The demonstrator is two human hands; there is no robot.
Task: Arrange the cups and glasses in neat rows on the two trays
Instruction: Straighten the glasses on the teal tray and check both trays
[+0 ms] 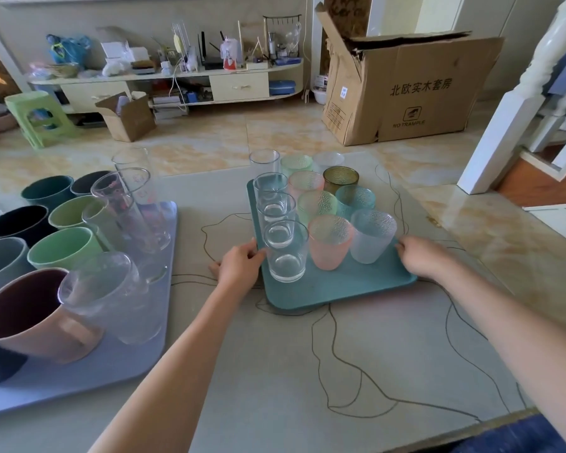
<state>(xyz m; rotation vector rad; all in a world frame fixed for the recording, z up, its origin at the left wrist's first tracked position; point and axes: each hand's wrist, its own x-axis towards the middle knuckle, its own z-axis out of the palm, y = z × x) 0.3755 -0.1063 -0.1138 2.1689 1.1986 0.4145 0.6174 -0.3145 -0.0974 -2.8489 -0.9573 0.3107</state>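
Teal tray (324, 289): four clear glasses (286, 253), eight textured tumblers (330, 240). Left hand (241, 268), right hand (420, 255) gripping opposite edges. Lilac tray (111, 364): cups, tall glasses.

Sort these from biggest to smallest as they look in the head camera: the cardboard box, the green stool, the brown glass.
1. cardboard box
2. green stool
3. brown glass
The glass sits nearer the camera, yet looks smallest.

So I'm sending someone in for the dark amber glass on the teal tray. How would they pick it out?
Find the teal tray on the table's right side, held at both edges by hands. Look to its far right corner, behind the teal textured glass. The amber glass there is the only dark, brownish one; its neighbours are pastel or clear.
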